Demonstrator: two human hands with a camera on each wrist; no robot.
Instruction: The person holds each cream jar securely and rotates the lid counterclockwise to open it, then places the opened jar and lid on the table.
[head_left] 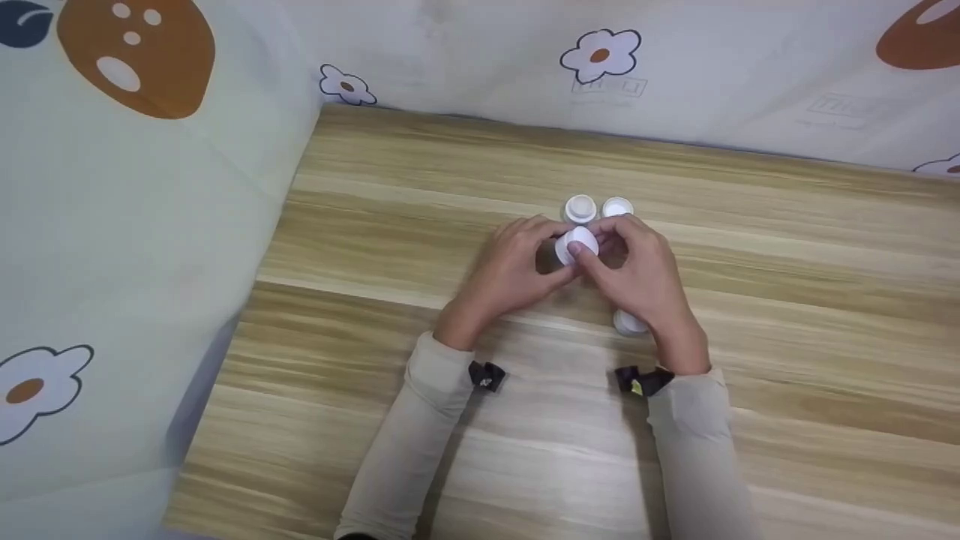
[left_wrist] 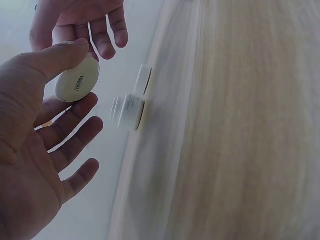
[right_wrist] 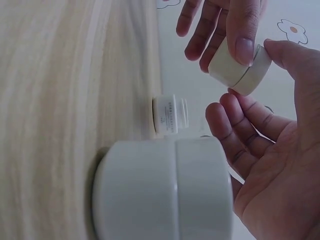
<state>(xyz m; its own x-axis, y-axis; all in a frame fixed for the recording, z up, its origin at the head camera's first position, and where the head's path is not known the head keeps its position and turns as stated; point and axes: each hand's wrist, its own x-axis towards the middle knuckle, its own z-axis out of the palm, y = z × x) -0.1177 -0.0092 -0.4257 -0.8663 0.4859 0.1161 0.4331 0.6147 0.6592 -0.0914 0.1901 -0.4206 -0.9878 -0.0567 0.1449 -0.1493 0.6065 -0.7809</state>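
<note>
Left grip (head_left: 516,259) and right grip (head_left: 643,259) are pinching a jar (right_wrist: 226,66); uneven pressure could be tipping it onto the open jar (head_left: 580,209).

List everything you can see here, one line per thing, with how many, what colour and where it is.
Held jar: one, white, between the two hands, lid on its body
Open jar: one, white, on the table just beyond the hands
Loose lid: one, white, on the table, right of the open jar
Closed jar: one, white, on the table by the right wrist
Table: one, wood-grain brown, under everything
Printed covering: pale with brown and dark motifs, behind and left of the table
Wrist devices: two, black, one at each wrist
Sleeves: two, beige, on the forearms
Left hand: one, bare, gripping the held jar
Right hand: one, bare, pinching its lid
</note>
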